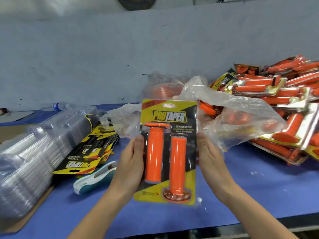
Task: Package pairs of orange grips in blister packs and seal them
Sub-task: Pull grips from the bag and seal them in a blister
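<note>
Holding a blister pack [168, 116] face-up at centre, the left grip [128, 163] clasps its 9 o'clock edge, thumb on the front, and the right grip [212, 163] clasps the 3 o'clock edge, both of them bare hands above the blue desk [259, 187]. Two orange grips [153, 152] lie side by side inside, flanges at opposite ends. Finished packs [284, 104] are heaped at 2 o'clock, with a crumpled clear bag [233, 114] just beside them. Clear shells [34, 152] are stacked at 9 o'clock, with printed cards [86, 152] and a white-and-teal tool [95, 178] near them.

One head-worn wide-angle view, facing forward and down, close above the blue table [259, 192], wall [103, 57] behind
</note>
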Action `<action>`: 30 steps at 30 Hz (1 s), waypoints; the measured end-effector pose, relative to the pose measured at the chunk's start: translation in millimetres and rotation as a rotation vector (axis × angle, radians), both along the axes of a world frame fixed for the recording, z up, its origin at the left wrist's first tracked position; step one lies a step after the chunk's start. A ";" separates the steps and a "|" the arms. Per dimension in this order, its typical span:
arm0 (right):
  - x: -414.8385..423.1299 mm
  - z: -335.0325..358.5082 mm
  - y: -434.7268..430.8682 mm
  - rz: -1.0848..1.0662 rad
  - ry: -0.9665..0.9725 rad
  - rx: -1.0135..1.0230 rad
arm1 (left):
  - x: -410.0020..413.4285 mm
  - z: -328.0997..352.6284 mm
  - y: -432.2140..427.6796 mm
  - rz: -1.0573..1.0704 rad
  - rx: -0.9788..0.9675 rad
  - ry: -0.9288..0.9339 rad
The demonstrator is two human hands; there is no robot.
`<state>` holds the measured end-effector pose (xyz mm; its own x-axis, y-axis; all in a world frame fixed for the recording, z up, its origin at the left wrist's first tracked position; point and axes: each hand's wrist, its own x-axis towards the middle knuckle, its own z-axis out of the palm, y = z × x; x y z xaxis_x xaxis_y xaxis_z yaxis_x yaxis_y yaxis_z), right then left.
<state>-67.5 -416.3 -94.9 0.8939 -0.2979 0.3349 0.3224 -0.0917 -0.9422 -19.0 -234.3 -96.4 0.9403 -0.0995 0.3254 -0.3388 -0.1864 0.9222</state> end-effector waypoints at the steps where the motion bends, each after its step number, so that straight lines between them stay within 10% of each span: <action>1: -0.6 -1.1 1.7 0.024 -0.005 0.056 | -1.5 -2.7 -3.0 -0.048 -0.050 0.097; 10: -4.2 -3.7 0.1 0.025 0.116 0.372 | -9.9 -5.1 -13.4 -0.148 -0.481 0.567; 30: -4.7 -12.7 -15.7 -0.067 -0.015 0.114 | 2.0 -11.5 -5.5 -0.152 -0.207 0.120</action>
<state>-72.3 -432.0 -107.6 0.8658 -0.3939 0.3087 0.3334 -0.0060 -0.9428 -16.9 -239.8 -107.9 0.9527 -0.1856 0.2405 -0.2344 0.0543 0.9706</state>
